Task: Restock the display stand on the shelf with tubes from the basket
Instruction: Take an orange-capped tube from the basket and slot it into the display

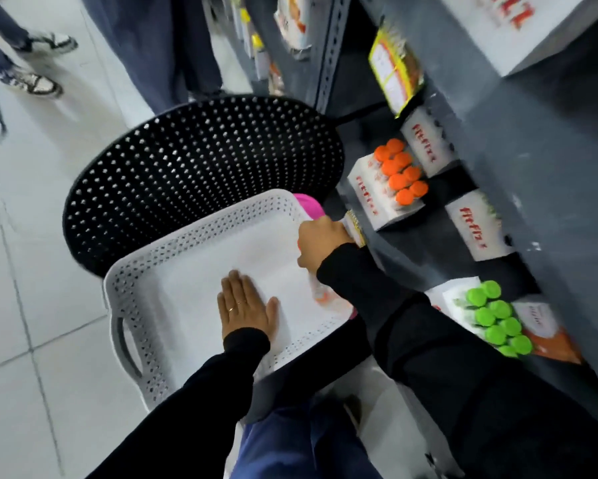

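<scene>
The left hand (242, 305) lies flat and open, palm down, fingers together, on the pale floor of the white perforated plastic basket (142, 271); a thin ring shows on one finger. The right hand (320, 242) is curled closed at the basket's far right rim, gripping what appears to be a tube with a bright pink cap (310, 206) that pokes out just beyond the knuckles, though motion blur makes the grasp hard to read. Near the basket's right wall, partly under the right forearm, lies another pale tube with an orange mark (321, 294), too smeared to make out further. Both arms wear black sleeves.

The basket has a grey loop handle (123, 344) on its left side and rests on a black perforated round chair seat (200, 160), which sticks out beyond the basket's far edge. Right of the basket runs a dark grey metal shelf (518, 160). On it, nearest the basket's far right corner, stands a white cardboard display stand with red lettering holding orange-capped tubes (399, 174) upright in a tight cluster. Further from the basket along the shelf, toward the wearer, a second white stand holds green-capped tubes (498, 318). Between and behind these stand closed white boxes with red lettering (475, 226). Left of the basket is a pale tiled floor (31, 236).
</scene>
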`<state>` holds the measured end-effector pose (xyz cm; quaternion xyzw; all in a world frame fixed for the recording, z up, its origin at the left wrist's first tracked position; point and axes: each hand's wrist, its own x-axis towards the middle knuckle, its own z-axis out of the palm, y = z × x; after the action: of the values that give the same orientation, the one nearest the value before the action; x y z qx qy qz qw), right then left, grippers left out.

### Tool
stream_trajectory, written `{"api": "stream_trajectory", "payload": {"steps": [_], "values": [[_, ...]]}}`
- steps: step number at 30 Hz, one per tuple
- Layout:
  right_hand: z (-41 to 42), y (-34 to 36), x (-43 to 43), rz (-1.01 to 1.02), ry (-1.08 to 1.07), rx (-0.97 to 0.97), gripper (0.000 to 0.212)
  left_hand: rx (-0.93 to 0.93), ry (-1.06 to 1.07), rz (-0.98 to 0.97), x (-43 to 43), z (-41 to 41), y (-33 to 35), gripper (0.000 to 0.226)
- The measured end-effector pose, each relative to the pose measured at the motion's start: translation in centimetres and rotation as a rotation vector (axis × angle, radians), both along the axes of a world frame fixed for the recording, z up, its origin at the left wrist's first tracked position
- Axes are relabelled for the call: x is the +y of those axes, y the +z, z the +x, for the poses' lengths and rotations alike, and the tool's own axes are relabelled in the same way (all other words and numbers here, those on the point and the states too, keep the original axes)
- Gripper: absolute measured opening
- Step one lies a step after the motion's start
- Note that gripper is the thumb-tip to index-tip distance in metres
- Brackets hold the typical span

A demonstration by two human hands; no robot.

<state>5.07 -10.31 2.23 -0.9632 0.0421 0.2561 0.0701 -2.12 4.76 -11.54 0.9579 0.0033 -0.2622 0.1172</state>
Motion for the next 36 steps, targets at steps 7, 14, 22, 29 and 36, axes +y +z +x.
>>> {"api": "stream_trajectory", "payload": {"steps": [7, 14, 22, 29, 36], "values": [[-3.4, 12.8, -8.0, -0.065, -0.228, -0.226, 0.027, -0.259, -0.213, -0.266, -9.5, 4.3, 7.2, 0.072], [-11.1, 25.7, -14.0, -0.005, -0.441, -0.492, 0.018, -0.506, -0.381, -0.52, -19.0, 5.9, 15.7, 0.067], [-18.8, 30.8, -17.0, -0.151, -0.569, -0.607, 0.027, -0.549, -0.75, -0.502, -26.9, 0.6, 20.6, 0.063], [-23.7, 31.8, -17.9, -0.224, -0.683, -0.689, 0.025, -0.529, -0.877, -0.389, -28.8, -2.8, 20.2, 0.064], [-27.3, 32.0, -19.8, -0.272, -0.91, -0.664, 0.035, -0.549, -0.9, -0.334, -28.7, -2.7, 19.8, 0.063]]}}
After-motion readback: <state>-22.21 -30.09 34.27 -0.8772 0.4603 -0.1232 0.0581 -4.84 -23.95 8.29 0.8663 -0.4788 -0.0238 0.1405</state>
